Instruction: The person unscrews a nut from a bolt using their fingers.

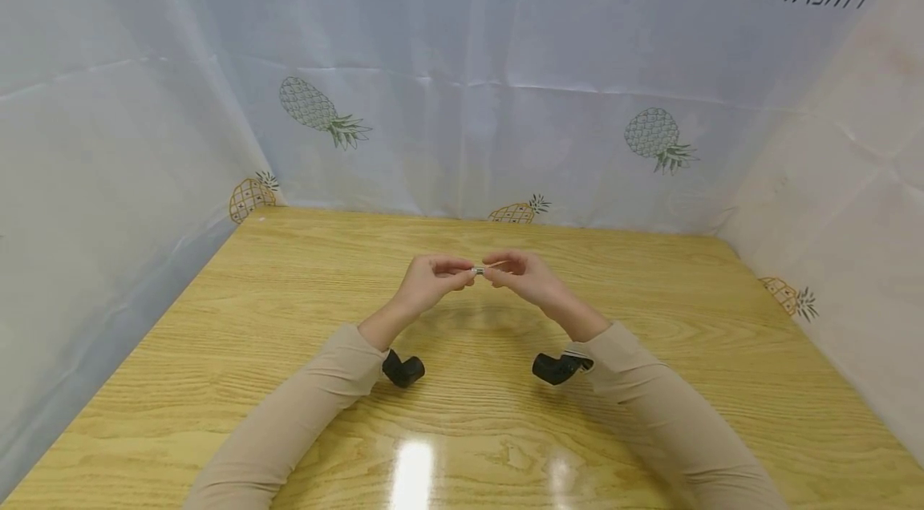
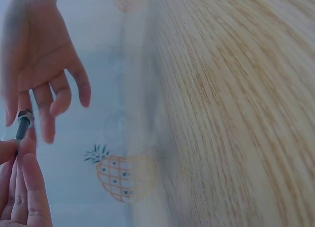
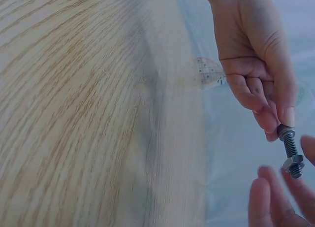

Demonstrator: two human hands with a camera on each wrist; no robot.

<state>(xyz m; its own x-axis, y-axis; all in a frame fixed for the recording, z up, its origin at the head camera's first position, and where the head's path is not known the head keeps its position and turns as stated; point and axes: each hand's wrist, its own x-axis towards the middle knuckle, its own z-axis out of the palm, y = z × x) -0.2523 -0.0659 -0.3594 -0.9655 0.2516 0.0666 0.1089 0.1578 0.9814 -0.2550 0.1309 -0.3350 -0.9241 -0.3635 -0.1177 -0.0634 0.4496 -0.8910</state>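
While our left hand point(image 1: 431, 279) steadies the bolt point(image 3: 291, 145), our right hand point(image 1: 530, 279) hovers by the nut point(image 3: 294, 162)

We have the bolt above the table point(image 1: 303, 285), between our hands, its head pinched in the left thumb and fingertips. The nut sits on the thread near the free tip, with a short stretch of thread showing beyond it. Our right fingers are parted around that end and grip nothing; whether one touches the nut, we cannot tell. To work well, we should probably hold the left pinch firm so that the head cannot spin. We do best to set right thumb and forefinger on opposite flats and turn in small, even strokes, with no sideways push. So near the tip, the nut could come off if turned the wrong way, so we had better watch it closely
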